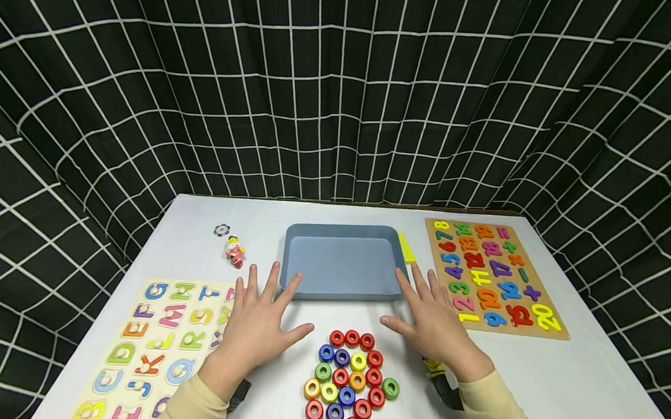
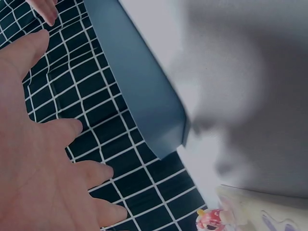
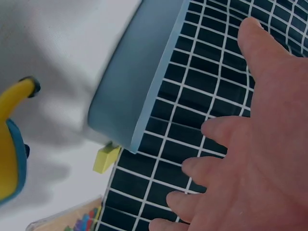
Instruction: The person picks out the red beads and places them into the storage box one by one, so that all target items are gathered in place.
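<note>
My left hand [image 1: 256,327] has its fingers spread, over the right part of the wooden letter board [image 1: 168,345] and near the front left corner of a blue-grey tray [image 1: 345,291]. On the other side, my right hand [image 1: 432,321] is also spread, fingertips by the tray's front right corner. Both hands hold nothing; the left wrist view shows the left palm [image 2: 33,168] bare, and so is the right palm [image 3: 269,159] in its own view. Between the wrists lies a cluster of coloured rings [image 1: 340,377], in red, blue, green, yellow and orange.
A wooden number board [image 1: 495,277] lies at the right. A yellow block [image 1: 407,249] sits beside the tray. At the back left are a small pink figurine [image 1: 235,252] and a poker chip [image 1: 221,230]. A yellow-and-blue object [image 3: 12,144] is partly visible near my right wrist.
</note>
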`<state>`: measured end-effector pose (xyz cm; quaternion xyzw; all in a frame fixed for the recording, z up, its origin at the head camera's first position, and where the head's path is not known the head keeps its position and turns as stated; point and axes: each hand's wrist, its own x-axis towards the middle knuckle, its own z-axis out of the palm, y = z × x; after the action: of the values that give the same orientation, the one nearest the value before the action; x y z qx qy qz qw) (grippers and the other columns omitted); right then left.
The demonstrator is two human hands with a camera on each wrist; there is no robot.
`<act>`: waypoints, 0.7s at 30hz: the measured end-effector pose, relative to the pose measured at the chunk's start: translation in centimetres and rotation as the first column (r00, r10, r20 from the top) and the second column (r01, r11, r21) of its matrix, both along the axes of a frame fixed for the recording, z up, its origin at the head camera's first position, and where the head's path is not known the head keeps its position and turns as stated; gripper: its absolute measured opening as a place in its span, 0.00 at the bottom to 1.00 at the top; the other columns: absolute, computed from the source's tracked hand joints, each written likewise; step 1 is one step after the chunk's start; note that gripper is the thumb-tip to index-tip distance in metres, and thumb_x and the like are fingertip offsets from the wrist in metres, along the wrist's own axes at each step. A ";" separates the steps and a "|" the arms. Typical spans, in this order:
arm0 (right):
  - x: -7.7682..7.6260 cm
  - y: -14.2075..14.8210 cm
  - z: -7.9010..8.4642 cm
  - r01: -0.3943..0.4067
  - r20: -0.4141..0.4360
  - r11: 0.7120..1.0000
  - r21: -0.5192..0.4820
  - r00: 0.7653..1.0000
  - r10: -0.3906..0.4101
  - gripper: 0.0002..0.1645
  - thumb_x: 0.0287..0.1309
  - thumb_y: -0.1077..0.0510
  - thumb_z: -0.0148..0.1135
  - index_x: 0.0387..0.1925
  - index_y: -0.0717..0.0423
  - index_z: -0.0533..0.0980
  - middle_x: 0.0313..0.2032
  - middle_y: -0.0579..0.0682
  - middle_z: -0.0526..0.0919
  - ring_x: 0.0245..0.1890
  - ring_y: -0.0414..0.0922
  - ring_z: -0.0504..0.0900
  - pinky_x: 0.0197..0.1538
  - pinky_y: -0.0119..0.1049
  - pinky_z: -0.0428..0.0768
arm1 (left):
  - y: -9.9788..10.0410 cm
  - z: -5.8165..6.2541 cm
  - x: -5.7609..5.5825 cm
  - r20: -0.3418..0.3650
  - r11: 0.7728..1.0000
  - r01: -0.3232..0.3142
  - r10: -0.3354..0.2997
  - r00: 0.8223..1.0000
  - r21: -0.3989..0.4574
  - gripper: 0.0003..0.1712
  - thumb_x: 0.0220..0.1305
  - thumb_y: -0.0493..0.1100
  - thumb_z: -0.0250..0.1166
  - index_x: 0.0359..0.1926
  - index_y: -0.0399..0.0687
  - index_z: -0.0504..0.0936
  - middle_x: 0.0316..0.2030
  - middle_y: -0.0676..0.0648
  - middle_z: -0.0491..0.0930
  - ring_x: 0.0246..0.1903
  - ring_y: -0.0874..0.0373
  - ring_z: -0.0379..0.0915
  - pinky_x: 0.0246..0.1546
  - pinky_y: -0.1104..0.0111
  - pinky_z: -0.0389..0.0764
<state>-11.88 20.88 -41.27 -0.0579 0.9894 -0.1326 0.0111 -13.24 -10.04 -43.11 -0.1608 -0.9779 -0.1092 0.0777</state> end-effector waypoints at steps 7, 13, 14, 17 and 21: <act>0.3 0.1 0.0 -0.002 -0.011 1.000 -0.008 1.000 0.002 0.59 0.50 0.21 0.53 0.76 0.44 0.49 0.76 0.60 0.42 0.74 0.67 0.39 0.70 0.69 0.42 | -0.1 -0.2 0.0 0.010 1.000 0.004 -0.004 1.000 -0.003 0.52 0.51 0.80 0.55 0.74 0.69 0.55 0.76 0.41 0.48 0.73 0.30 0.33 0.70 0.37 0.43; 1.1 -0.1 -0.1 -0.001 -0.071 1.000 -0.009 0.997 0.001 0.52 0.54 0.30 0.60 0.73 0.47 0.57 0.73 0.60 0.57 0.72 0.65 0.55 0.69 0.65 0.55 | 0.2 -0.7 -1.1 0.026 1.000 0.010 -0.010 1.000 0.006 0.53 0.52 0.77 0.58 0.75 0.66 0.53 0.75 0.40 0.51 0.73 0.31 0.40 0.69 0.38 0.49; 1.4 -0.4 -0.2 -0.005 -0.071 1.000 -0.015 0.997 0.004 0.49 0.55 0.32 0.61 0.72 0.48 0.60 0.70 0.59 0.62 0.70 0.63 0.61 0.68 0.62 0.60 | 0.2 -1.0 -1.3 0.048 1.000 -0.002 0.001 0.999 0.022 0.54 0.52 0.76 0.60 0.75 0.64 0.53 0.74 0.40 0.52 0.73 0.32 0.42 0.69 0.38 0.51; 2.4 -1.2 -0.5 -0.015 -0.023 0.997 -0.075 1.000 0.014 0.38 0.56 0.39 0.65 0.65 0.50 0.70 0.60 0.55 0.77 0.61 0.56 0.75 0.61 0.56 0.73 | 0.2 -2.0 -2.5 0.148 0.992 -0.043 0.026 0.989 0.115 0.58 0.52 0.70 0.65 0.76 0.56 0.48 0.74 0.39 0.54 0.71 0.35 0.51 0.66 0.39 0.59; 3.3 -2.0 -0.6 -0.007 0.079 0.983 -0.186 0.997 0.022 0.28 0.55 0.47 0.68 0.57 0.48 0.76 0.49 0.47 0.84 0.51 0.47 0.81 0.54 0.50 0.79 | -0.1 -2.5 -4.9 0.260 0.957 -0.099 0.026 0.965 0.272 0.61 0.54 0.64 0.68 0.77 0.48 0.43 0.71 0.37 0.59 0.67 0.35 0.61 0.61 0.42 0.67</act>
<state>-8.53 18.88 -41.87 -0.0604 0.9711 -0.2263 0.0466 -18.11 -10.10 -45.56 -0.1014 -0.9587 -0.2647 -0.0226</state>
